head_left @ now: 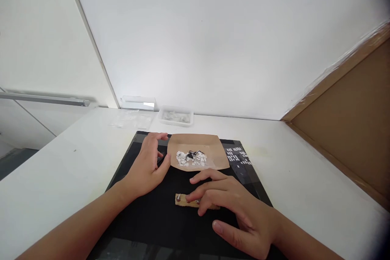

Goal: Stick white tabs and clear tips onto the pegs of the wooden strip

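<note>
We have one view only, from our head: it looks forward and down, close over the bench [45, 178], facing the white wall [213, 40].

Both forearms are bare, with no sleeve showing on either one up to the lower edge of the view. The left hand [148, 166] and the right hand [234, 211] are bare too: no glove, ring, watch or wristband shows. The fingernails [217, 226] are short and plain, without polish.
</note>
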### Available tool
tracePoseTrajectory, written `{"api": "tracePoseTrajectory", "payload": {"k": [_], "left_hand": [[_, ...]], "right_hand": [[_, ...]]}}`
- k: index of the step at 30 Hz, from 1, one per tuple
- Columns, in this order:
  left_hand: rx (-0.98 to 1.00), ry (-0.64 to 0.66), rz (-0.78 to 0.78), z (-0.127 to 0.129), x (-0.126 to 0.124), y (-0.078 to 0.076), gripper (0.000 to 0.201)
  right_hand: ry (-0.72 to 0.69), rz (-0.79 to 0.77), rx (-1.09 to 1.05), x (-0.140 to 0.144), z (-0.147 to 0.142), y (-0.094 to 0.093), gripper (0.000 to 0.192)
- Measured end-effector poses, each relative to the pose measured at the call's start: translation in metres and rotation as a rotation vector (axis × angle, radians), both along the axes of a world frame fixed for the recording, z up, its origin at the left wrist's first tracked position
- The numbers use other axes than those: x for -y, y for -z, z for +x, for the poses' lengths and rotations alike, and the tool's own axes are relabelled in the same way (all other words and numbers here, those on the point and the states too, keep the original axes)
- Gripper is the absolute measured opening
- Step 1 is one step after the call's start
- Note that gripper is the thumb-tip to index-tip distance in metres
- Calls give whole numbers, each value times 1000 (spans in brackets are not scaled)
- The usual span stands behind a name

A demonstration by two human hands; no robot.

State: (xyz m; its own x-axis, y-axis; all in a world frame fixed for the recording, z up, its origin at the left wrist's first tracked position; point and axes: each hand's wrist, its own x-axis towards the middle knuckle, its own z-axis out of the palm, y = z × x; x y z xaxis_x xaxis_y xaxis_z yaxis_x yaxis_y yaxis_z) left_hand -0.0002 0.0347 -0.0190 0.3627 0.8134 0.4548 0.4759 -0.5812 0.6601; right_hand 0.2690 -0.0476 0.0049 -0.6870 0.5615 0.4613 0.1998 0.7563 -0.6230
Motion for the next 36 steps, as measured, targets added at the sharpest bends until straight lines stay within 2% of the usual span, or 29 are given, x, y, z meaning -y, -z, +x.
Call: {"api": "tracePoseTrajectory", "payload": {"k": [4,7,11,14,17,20,22,24,27,36], "left_hand": [[-12,3,9,0,0,0,48],[-19,10,13,-1,0,0,50],[-21,13,9,0,0,-1,40],[-24,1,2,-1,0,-5,25],[-78,-12,7,-2,-1,-9,22],[-127,-8,16,-3,-2,-9,32],[-132,1,11,-3,-3,-8,37],[-136,10,4,-4,-3,-7,40],[-124,21,7,-5,-1,-8,42],[-110,63,33,-5,2,-13,38]], "right_hand": [[-20,11,-44,0,-3,4,29],[-25,3,50,3,-8,2,31],[69,110,69,2,-6,3,30],[280,216,47,-7,9,8,34],[651,300,70,-22,30,14,34],[1004,206,117,-40,52,18,39],[1156,74,118,-51,67,23,34],[1210,-25,189,-60,79,28,28],[1208,-70,270,-67,88,33,18],[1195,5,338,-62,84,30,28]]}}
